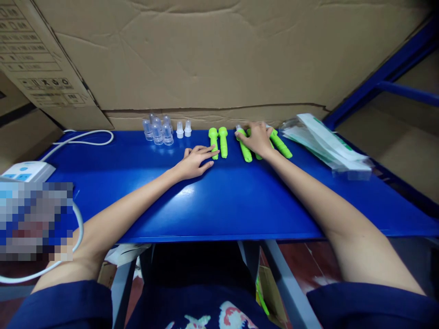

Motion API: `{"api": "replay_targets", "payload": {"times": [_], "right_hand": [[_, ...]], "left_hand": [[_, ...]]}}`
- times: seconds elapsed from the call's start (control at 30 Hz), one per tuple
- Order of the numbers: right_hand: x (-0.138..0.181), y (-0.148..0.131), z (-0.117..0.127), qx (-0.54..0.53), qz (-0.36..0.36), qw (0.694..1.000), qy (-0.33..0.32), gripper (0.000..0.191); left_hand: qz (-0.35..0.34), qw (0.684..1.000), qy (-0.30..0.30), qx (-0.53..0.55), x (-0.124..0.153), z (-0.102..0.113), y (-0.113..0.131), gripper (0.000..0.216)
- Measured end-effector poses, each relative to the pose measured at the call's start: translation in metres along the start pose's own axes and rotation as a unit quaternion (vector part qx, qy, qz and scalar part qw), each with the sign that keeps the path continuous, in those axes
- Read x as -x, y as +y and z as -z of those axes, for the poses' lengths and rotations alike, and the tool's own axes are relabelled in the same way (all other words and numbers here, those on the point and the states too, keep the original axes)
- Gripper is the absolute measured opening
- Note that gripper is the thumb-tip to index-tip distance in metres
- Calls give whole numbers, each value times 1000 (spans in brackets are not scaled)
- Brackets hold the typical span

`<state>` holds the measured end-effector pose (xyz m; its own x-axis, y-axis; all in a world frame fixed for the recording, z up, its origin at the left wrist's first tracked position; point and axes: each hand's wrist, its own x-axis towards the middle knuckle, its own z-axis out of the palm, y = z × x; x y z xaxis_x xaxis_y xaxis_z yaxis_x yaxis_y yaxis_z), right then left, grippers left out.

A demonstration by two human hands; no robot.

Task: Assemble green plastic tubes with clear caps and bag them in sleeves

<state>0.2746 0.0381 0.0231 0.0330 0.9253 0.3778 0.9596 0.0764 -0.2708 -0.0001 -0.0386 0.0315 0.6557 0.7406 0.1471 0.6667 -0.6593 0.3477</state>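
The right hand point(258, 138) hides most of one green piece point(259, 158); the left edge cuts the white socket box point(37, 172); carton print point(24, 40) is blurred.

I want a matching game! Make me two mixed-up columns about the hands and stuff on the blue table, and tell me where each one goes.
Column one:
1. left hand
2. right hand
3. clear plastic caps
4. plastic packaging

Column two:
A. on the right side of the blue tabletop
B. with fingers over the leftmost lime-green tube
C. grouped to the left of the two small white-based pieces
D. among the other lime-green tubes, farther right

Right pairs: 1-B, 2-D, 3-C, 4-A.
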Motion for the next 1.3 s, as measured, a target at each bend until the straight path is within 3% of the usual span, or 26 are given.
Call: {"api": "replay_targets", "payload": {"times": [0.2,0.4,0.53,0.93,1.3], "right_hand": [[11,-20,10,5,57,998,35,42],[26,-44,15,27,159,987,-26,46],[30,-50,10,30,201,978,-47,51],[26,-49,-4,35,197,976,-91,49],[30,-55,1,59,194,975,-85,45]], "left_hand": [[21,998,44,-38,-3,4,-7,56],[108,980,113,-123,-4,15,-28,65],[123,974,122,-143,-3,15,-36,65],[145,956,140,-211,-41,39,-46,67],[109,955,147,-235,-51,51,-50,42]]}}
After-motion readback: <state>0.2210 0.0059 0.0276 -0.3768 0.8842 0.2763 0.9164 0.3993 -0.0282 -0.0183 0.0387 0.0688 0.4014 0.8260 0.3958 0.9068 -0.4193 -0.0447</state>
